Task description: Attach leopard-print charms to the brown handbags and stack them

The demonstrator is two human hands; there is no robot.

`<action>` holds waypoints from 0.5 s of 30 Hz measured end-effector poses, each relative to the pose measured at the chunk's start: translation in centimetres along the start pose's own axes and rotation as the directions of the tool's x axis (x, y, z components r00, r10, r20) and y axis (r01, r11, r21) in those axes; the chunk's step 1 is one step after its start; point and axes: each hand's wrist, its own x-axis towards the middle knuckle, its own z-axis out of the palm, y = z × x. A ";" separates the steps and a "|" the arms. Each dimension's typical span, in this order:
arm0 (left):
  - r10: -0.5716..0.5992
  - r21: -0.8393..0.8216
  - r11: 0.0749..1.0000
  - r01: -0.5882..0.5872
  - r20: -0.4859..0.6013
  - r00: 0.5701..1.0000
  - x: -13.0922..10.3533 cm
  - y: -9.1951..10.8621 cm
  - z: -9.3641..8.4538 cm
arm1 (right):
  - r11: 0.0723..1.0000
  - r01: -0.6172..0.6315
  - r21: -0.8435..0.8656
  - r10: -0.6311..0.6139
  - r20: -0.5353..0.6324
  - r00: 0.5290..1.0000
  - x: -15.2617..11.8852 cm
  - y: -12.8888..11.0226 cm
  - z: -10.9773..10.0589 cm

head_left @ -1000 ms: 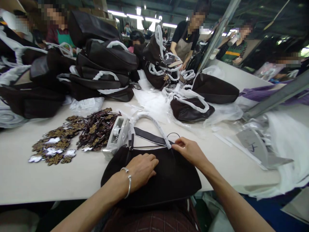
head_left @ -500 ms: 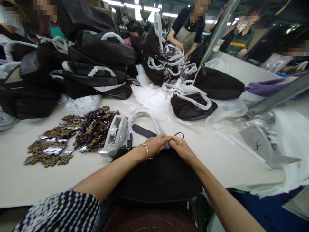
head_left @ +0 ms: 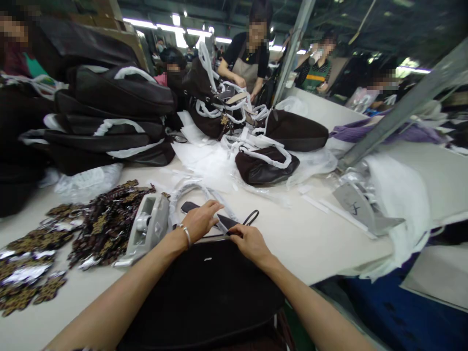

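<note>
A dark brown bag [head_left: 204, 292] lies at the table's front edge, its wrapped handle [head_left: 175, 195] looping away from me. My left hand [head_left: 200, 222], with a bracelet on the wrist, is over a dark strap [head_left: 190, 207] beyond the bag's top edge; its fingers are partly spread and seem to hold nothing. My right hand [head_left: 250, 241] pinches the near end of that strap at the bag's top edge. A thin black loop [head_left: 251, 217] stands up just behind the right hand.
A grey tape dispenser [head_left: 146, 226] stands left of the bag, beside a pile of patterned charms [head_left: 102, 226]. Stacked bags [head_left: 117, 97] rise at the back left. More bags [head_left: 268, 163] and white paper lie ahead. A metal post [head_left: 395, 107] slants at the right; a person [head_left: 244, 63] works across the table.
My hands have moved apart; the left has shifted left and opened off the bag's top edge. The dark strap now reaches the right fingers. The view has turned to the right.
</note>
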 end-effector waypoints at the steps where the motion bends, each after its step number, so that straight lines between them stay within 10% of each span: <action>1: 0.002 -0.047 0.999 -0.002 -0.004 1.000 -0.6 1.4 -0.3 | 1.000 -0.002 0.026 0.003 -0.012 1.000 0.0 0.1 0.1; 5: 0.097 -0.123 0.990 -0.071 0.216 0.971 -3.2 6.2 0.9 | 0.996 -0.007 0.093 0.008 -0.012 1.000 0.2 0.4 0.3; 10: 0.118 -0.108 0.990 -0.093 0.248 0.962 -4.3 7.5 5.2 | 0.983 0.062 0.171 -0.053 -0.062 0.997 0.8 -0.2 -2.3; 15: 0.217 -0.204 0.964 -0.174 0.217 0.952 -6.4 6.6 0.4 | 0.997 -0.080 -0.012 0.067 -0.420 0.905 0.9 5.2 -10.0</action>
